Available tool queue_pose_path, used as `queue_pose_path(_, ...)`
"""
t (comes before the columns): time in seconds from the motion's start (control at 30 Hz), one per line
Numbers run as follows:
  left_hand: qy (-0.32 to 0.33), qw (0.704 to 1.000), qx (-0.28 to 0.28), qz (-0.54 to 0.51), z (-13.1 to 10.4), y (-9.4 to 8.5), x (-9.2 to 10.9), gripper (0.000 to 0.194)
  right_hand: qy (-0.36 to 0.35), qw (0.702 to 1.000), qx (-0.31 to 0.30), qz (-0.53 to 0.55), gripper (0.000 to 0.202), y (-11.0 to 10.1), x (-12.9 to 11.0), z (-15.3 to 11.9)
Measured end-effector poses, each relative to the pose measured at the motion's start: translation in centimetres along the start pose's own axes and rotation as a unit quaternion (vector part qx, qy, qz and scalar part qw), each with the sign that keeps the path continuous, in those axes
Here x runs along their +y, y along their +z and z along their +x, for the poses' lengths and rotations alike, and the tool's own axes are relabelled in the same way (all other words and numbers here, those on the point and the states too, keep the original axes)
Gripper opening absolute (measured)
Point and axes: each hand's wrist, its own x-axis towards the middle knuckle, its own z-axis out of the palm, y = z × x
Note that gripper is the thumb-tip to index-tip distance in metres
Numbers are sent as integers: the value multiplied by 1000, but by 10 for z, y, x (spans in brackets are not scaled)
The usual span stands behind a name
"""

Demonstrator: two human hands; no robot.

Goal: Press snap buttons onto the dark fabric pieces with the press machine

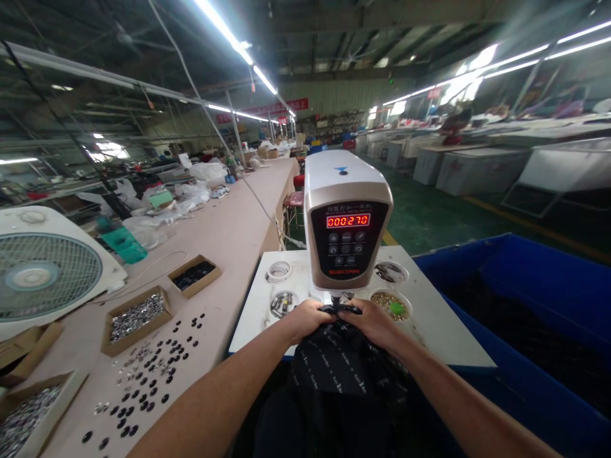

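A white and gold machine with a red lit display reading 000270 stands in the middle of a white worktop. Below its head, black fabric with small white print hangs toward my lap. My left hand grips the fabric's upper edge from the left, just under the machine's tip. From the right, my right hand pinches the same edge, close beside the left. What lies between the fingertips is too small to make out.
Left, a long table bears a fan, a box of silvery pieces, a box of black pieces and scattered black caps. Round wells in the worktop hold small metal parts. A blue bin stands right.
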Motion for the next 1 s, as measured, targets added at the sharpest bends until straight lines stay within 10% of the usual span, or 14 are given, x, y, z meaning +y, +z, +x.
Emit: queue_pose_path(1.0,-29,998,54,4,12,-3,3,13,9,999,41,-30,25,8,9,22)
